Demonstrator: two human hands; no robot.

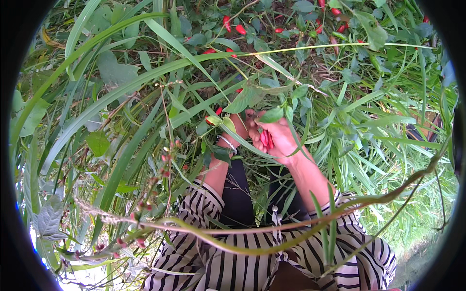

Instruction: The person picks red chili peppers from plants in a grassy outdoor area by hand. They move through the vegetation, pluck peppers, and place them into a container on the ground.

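Observation:
My right hand (279, 134) is curled around several red chili peppers (267, 139), which show between the fingers and the palm. Close beside it, my left hand (241, 125) reaches in among the leaves, its fingertips near those of the right. Green leaves (245, 98) and a grass blade cover part of the left hand, so I cannot tell what it grips. A bracelet (227, 143) circles the left wrist. Just left of that hand hang a red chili (218, 110) and a paler green-and-red one (213, 120).
More red chilies (240, 29) hang on low plants ahead, with green ones (375, 64) at right. Long grass blades (120, 85) arch across the left side. A bent stem (269, 251) crosses close before my striped shirt (240, 265). A dark object (420, 132) lies partly hidden at right.

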